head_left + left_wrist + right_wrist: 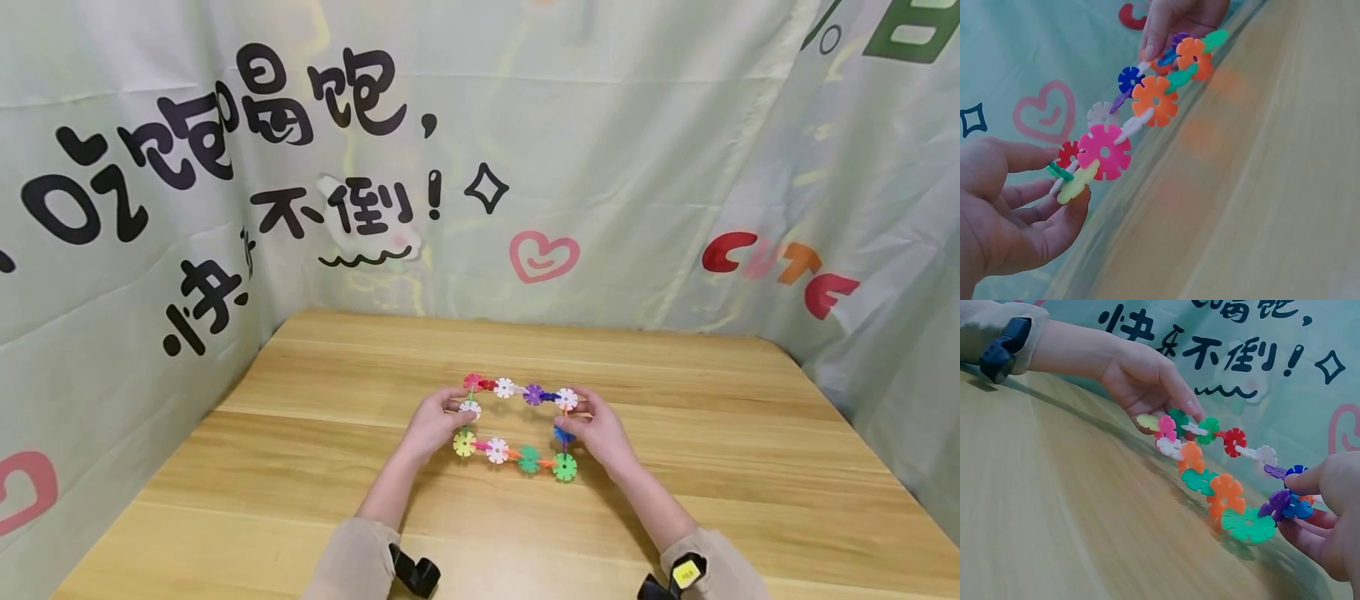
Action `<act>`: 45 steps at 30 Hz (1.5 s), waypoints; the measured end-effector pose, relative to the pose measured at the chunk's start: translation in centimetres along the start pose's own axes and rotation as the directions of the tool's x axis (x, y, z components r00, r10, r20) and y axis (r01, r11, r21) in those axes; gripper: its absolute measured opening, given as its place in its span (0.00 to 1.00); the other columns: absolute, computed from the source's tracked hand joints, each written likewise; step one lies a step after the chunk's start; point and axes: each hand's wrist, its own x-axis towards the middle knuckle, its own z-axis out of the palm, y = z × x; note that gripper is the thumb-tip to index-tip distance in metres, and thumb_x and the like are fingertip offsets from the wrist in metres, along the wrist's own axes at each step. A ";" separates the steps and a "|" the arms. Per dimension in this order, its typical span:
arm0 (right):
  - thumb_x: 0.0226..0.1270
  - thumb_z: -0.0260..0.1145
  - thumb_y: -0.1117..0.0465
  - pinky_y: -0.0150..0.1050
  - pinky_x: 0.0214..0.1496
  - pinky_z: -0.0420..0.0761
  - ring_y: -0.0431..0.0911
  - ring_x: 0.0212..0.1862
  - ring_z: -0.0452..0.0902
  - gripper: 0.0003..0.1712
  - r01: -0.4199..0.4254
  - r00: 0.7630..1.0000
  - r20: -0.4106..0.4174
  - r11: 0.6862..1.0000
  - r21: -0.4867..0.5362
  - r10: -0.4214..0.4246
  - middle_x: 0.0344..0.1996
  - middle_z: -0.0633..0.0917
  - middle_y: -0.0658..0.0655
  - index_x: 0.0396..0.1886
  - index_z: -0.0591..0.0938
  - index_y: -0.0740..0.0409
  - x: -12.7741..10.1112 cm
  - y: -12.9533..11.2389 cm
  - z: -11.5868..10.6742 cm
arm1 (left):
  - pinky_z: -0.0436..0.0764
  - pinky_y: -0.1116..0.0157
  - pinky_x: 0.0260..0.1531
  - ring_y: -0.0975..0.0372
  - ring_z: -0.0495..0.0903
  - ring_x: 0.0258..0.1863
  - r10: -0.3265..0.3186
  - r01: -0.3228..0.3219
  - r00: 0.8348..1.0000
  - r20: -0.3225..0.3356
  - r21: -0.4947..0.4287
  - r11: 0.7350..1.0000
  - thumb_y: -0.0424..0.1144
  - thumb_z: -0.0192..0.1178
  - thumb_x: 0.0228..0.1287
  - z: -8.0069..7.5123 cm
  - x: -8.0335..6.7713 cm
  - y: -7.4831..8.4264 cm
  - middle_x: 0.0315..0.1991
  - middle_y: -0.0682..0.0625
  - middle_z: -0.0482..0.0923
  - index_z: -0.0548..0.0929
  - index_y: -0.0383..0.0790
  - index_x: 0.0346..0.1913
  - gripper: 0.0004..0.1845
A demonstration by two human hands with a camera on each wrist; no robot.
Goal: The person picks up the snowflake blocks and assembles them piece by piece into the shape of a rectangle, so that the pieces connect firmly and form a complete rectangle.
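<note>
Notched plastic snowflake discs, slotted together into a closed, roughly rectangular ring (497, 451), are held up between both hands. My left hand (435, 425) pinches the ring's left side, thumb on a white disc (470, 410). On the opposite side my right hand (602, 435) grips it near a blue disc (562, 434). A green disc (565, 467) forms the near right corner, a yellow disc (464, 443) the near left one. The left wrist view shows a pink disc (1104, 152) close to the left fingertips. Purple disc (1275, 504) edges touch the right fingers in the right wrist view.
Beneath the ring lies a wooden table (300, 500). A pale printed curtain (637, 167) with dark lettering and hearts encloses its back and sides. Black straps with small devices sit at both wrists, over beige sleeves (352, 558).
</note>
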 end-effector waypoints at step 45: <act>0.61 0.64 0.68 0.40 0.36 0.82 0.48 0.37 0.78 0.32 0.012 0.987 0.163 0.998 -0.055 -0.003 0.48 0.75 0.70 0.64 0.63 0.73 2.2 1.1 -1.2 | 0.82 0.64 0.33 0.58 0.79 0.36 -0.097 0.096 0.995 0.023 0.037 0.995 0.33 0.63 0.58 0.1 0.5 -0.8 0.43 0.41 0.78 0.76 0.26 0.52 0.20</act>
